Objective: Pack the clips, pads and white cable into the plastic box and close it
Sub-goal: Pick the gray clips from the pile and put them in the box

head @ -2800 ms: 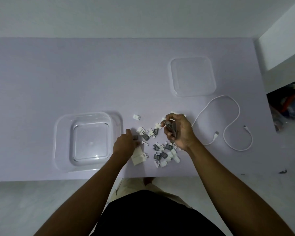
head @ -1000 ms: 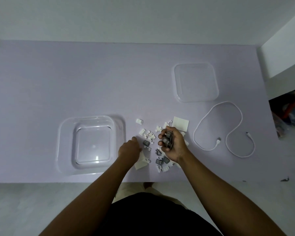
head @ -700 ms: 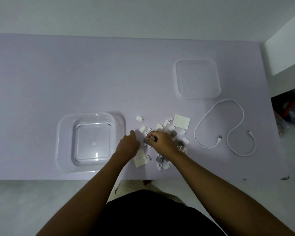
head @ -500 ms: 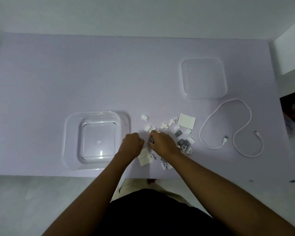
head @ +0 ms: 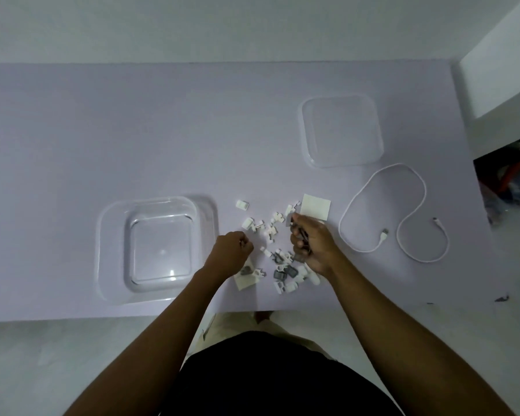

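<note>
A clear plastic box [head: 111,250] stands open and empty at the front left of the table. Its clear lid [head: 342,130] lies at the back right. Small white and grey clips [head: 282,271] are scattered between my hands. A white pad [head: 315,207] lies just beyond my right hand, and another pad [head: 244,282] lies partly under my left wrist. My right hand [head: 311,244] grips several grey clips. My left hand [head: 231,255] is curled into a fist over the clips; what it holds is hidden. The white cable [head: 403,211] lies looped to the right.
The lilac table [head: 132,130] ends at its front edge just below the box and clips. A white wall corner [head: 499,70] and a dark opening with clutter [head: 508,175] stand at the right.
My right hand reached left into the clips beside the left hand, then drew back to the right with grey clips in its grip. The left hand has curled into a fist.
</note>
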The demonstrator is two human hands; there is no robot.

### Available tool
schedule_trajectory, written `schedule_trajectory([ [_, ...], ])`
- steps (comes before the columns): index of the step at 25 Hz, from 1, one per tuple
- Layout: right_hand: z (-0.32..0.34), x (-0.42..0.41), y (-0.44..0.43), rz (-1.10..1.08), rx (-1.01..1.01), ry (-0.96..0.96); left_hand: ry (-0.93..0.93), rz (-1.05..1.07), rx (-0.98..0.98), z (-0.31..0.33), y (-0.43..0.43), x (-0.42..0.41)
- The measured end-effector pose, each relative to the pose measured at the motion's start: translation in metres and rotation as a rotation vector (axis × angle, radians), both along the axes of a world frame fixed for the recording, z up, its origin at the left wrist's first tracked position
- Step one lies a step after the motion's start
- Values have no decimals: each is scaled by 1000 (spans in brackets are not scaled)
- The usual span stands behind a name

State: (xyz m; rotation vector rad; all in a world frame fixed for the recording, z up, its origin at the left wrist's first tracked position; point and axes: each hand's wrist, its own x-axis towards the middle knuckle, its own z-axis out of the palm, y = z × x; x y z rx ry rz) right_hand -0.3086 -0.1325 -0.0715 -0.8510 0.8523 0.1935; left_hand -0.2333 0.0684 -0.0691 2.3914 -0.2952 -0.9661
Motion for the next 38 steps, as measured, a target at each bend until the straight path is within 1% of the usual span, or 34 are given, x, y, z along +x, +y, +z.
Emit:
schedule_trajectory([
  [2, 1, -19, -17, -60, 165, -50, -61, -172, 41, 1, -5, -1],
  [4, -1, -38, -26, -87, 241, -82, -100, -308, 30, 1, -11, -6],
  [7, -3, -53, -30, -71, 267, -164, -180, -495, -19, 0, -24, -18],
  [9, -1, -57, -33, -98, 288, -249, -218, -615, 3, -5, -33, -24],
  [13, 19, -57, -41, -144, 229, -305, -273, -703, 61, -16, -41, -28],
  [15, 22, -56, -44, -120, 113, -256, -283, -695, 71, -20, -42, -29],
  [18, 15, -59, -42, -24, -214, -78, -298, -665, 82, -23, -45, -32],
  [19, 11, -60, -40, 14, -294, -27, -299, -652, 100, -25, -46, -33],
  [21, 1, -65, -33, 90, -432, 16, -291, -632, 136, -27, -47, -37],
  [22, -4, -68, -29, 153, -562, 20, -277, -615, 139, -28, -48, -38],
  [24, -21, -77, -21, 380, -880, 29, -224, -553, 104, -26, -49, -40],
  [26, -28, -82, -11, 597, -1025, 47, -193, -471, 59, -23, -48, -38],
  [27, -30, -83, -7, 643, -1083, 64, -185, -432, 40, -21, -47, -37],
  [29, -33, -80, -3, 657, -1207, 95, -186, -382, 17, -17, -44, -34],
  [31, -34, -74, 1, 683, -1293, 110, -191, -355, -3, -11, -40, -31],
  [35, -31, -61, 4, 714, -1368, 127, -196, -285, -76, 4, -30, -21],
  [36, -30, -57, 4, 693, -1333, 129, -207, -266, -101, 10, -26, -19],
  [38, -22, -48, 4, 590, -1159, 132, -228, -204, -144, 24, -15, -13],
])
